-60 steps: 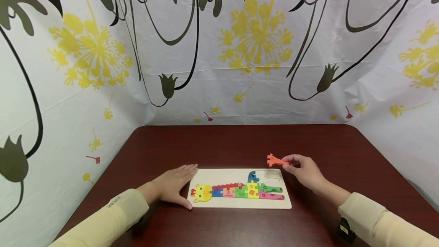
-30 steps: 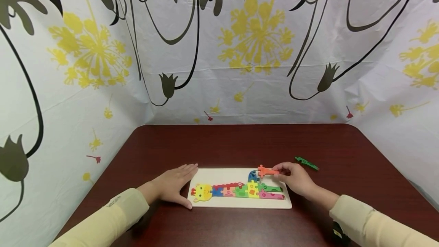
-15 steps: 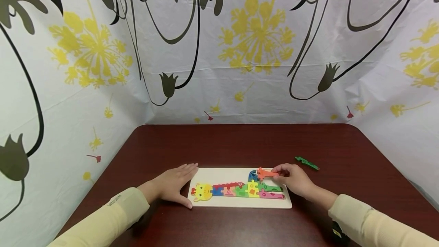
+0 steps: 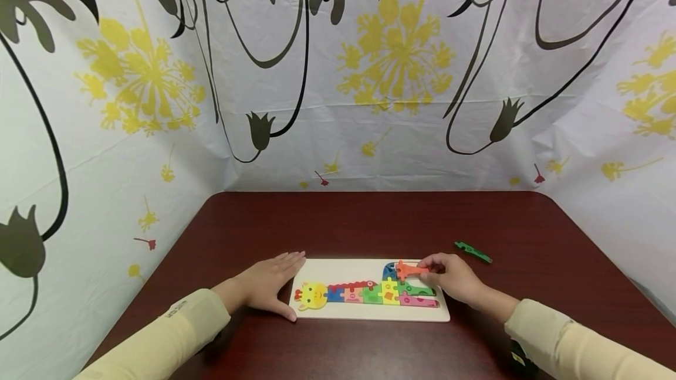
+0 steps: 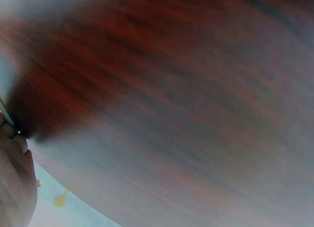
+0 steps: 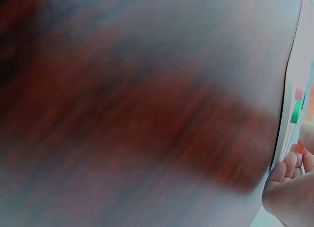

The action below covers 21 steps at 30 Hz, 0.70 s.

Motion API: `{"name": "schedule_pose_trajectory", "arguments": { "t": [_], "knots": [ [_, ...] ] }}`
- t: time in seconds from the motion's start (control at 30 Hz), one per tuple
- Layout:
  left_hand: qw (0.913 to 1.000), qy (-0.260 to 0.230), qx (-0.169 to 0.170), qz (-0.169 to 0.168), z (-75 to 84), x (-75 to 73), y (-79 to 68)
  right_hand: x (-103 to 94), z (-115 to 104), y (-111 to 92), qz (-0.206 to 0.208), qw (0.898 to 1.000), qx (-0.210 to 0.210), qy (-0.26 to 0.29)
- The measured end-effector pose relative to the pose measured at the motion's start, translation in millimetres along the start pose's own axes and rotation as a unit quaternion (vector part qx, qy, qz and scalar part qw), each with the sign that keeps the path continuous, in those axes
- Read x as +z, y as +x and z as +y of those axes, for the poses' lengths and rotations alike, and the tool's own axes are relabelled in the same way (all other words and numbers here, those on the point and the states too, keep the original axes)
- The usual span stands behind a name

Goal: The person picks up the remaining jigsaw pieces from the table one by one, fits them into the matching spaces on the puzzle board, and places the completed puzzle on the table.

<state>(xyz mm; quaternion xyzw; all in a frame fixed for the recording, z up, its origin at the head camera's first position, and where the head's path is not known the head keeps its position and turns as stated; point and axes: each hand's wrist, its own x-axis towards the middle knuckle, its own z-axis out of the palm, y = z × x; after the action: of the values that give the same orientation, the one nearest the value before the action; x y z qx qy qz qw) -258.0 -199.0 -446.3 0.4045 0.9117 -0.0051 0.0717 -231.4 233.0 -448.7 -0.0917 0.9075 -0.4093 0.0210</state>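
Note:
A pale puzzle board (image 4: 338,271) lies on the table, with a giraffe (image 4: 313,296) made of coloured pieces along it. My right hand (image 4: 454,274) pinches an orange puzzle piece (image 4: 408,270) by its narrow end, over the board's upper right part beside the blue piece (image 4: 389,271). Whether that piece lies flat in its recess I cannot tell. With fingers stretched out, my left hand (image 4: 266,286) rests on the board's left edge. The right wrist view catches the right hand's fingers (image 6: 289,165) at the board's edge; the left wrist view shows only part of the left hand (image 5: 17,183).
A loose green puzzle piece (image 4: 473,251) lies on the dark red-brown table (image 4: 338,221), behind the right hand. White cloth (image 4: 327,87) with printed flowers hangs around the table's back and sides.
My right hand has carried the orange piece left and down from beyond the board's corner onto the board. The green piece has come into sight behind it. My left hand stays put.

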Motion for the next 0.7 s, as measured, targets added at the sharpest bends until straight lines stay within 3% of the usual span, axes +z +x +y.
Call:
{"name": "schedule_pose_trajectory", "arguments": {
  "t": [0.7],
  "knots": [
    [1.0000,0.001,-0.003,-0.001,-1.3,1.4,0.6,0.0,0.6,-0.1,-0.010,1.000,0.003,-0.007]
  ]
}}
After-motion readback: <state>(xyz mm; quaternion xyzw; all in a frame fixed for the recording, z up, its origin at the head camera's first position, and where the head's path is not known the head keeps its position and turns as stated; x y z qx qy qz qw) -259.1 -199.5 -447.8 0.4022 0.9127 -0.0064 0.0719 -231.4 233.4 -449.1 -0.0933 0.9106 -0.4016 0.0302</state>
